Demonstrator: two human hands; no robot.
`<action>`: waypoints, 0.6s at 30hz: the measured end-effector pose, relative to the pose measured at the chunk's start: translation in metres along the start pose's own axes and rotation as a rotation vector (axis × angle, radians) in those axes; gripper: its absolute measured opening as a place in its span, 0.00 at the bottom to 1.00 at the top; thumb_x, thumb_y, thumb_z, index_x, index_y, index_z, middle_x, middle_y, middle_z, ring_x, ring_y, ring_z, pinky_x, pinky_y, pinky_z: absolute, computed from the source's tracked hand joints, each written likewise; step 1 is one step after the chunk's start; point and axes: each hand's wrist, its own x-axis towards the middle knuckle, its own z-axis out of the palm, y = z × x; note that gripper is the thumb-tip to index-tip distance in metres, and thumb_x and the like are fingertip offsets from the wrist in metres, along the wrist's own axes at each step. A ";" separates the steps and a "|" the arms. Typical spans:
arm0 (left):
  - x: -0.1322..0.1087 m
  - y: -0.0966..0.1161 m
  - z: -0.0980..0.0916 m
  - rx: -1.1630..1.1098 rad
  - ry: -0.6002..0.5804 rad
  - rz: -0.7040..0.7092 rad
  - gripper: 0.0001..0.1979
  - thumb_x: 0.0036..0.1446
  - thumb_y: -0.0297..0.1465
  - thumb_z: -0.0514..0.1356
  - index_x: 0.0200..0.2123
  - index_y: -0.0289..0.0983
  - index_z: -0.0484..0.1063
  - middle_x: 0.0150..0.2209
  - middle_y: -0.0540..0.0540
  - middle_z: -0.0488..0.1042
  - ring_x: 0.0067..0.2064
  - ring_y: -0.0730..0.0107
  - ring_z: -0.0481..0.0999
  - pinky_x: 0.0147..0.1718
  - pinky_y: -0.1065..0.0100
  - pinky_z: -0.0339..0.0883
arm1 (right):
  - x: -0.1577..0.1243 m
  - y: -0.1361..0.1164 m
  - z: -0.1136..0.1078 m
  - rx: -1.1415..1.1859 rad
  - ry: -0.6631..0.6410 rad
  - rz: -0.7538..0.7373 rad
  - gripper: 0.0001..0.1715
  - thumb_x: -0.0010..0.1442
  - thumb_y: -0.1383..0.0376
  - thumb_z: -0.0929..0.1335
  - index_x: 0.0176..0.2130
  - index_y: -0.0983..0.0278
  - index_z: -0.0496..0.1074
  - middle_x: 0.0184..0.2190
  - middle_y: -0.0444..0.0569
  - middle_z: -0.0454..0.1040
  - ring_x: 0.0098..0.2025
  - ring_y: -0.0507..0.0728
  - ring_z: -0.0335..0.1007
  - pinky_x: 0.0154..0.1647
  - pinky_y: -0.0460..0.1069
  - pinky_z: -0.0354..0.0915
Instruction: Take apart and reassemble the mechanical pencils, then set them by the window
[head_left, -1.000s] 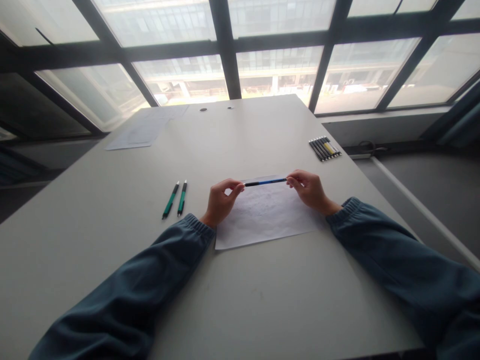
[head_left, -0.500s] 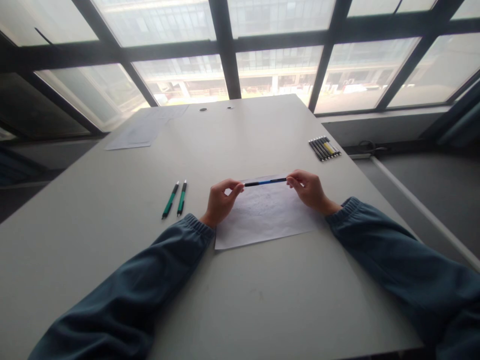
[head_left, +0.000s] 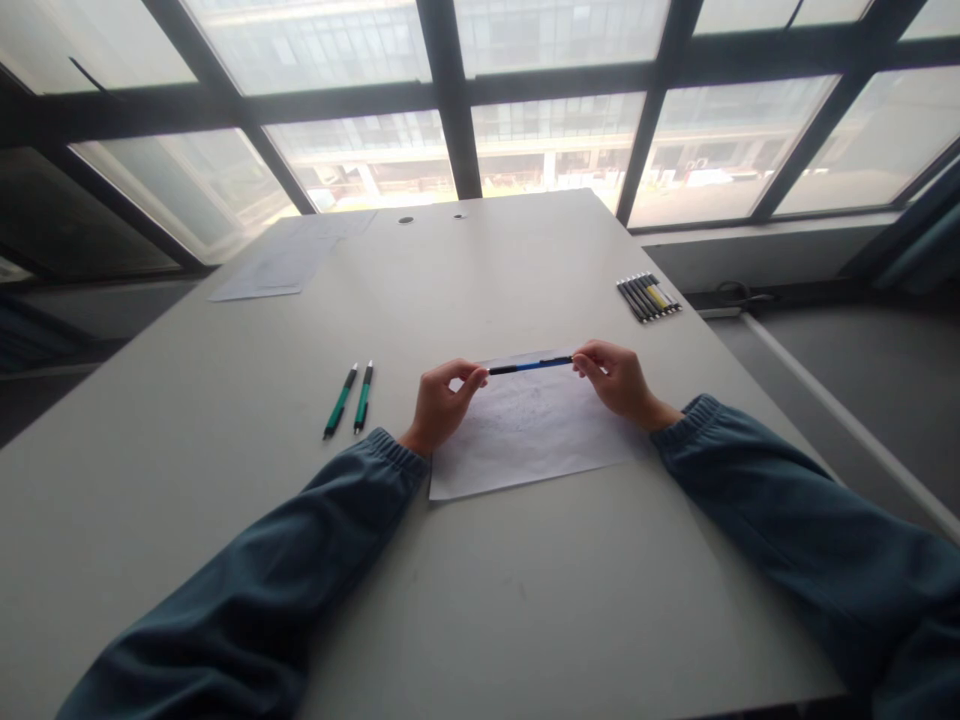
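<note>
A blue and black pen [head_left: 531, 365] is held level above a white sheet of paper [head_left: 529, 440] on the grey table [head_left: 480, 600]. My left hand [head_left: 441, 405] pinches the pen's left end with thumb and fingers. My right hand [head_left: 616, 380] pinches its right end in the same way. Both hands hover just over the sheet's far edge. Both arms wear dark teal sleeves.
Two green pens [head_left: 351, 398] lie side by side left of my left hand. A row of several dark pens [head_left: 649, 296], one yellow, lies near the table's right edge. Loose papers [head_left: 285, 262] rest at the far left corner. Large windows stand beyond the table.
</note>
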 end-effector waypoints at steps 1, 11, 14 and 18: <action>0.000 0.000 0.000 0.002 -0.001 -0.001 0.15 0.63 0.42 0.63 0.30 0.37 0.79 0.29 0.46 0.81 0.33 0.67 0.79 0.38 0.66 0.70 | 0.000 0.000 0.000 -0.002 0.000 0.003 0.23 0.66 0.47 0.68 0.31 0.62 0.75 0.28 0.48 0.76 0.30 0.55 0.72 0.32 0.50 0.67; 0.000 0.000 0.000 0.010 -0.004 0.002 0.16 0.64 0.42 0.62 0.29 0.37 0.79 0.29 0.46 0.80 0.33 0.67 0.78 0.38 0.66 0.70 | 0.000 0.000 0.000 -0.010 -0.007 -0.016 0.21 0.67 0.50 0.68 0.31 0.62 0.74 0.27 0.47 0.75 0.30 0.54 0.71 0.32 0.49 0.65; 0.000 0.000 0.000 0.004 -0.007 0.000 0.16 0.64 0.42 0.62 0.29 0.37 0.79 0.29 0.46 0.80 0.33 0.67 0.78 0.38 0.67 0.69 | 0.000 0.000 0.000 -0.005 -0.006 -0.016 0.21 0.67 0.50 0.68 0.31 0.62 0.74 0.27 0.46 0.75 0.29 0.54 0.71 0.32 0.49 0.65; -0.001 -0.001 0.000 -0.005 -0.007 0.004 0.15 0.64 0.41 0.62 0.29 0.38 0.79 0.29 0.47 0.80 0.33 0.68 0.78 0.38 0.66 0.69 | 0.000 -0.001 0.000 -0.017 -0.008 -0.004 0.23 0.67 0.48 0.67 0.30 0.62 0.74 0.26 0.47 0.75 0.29 0.54 0.71 0.32 0.49 0.65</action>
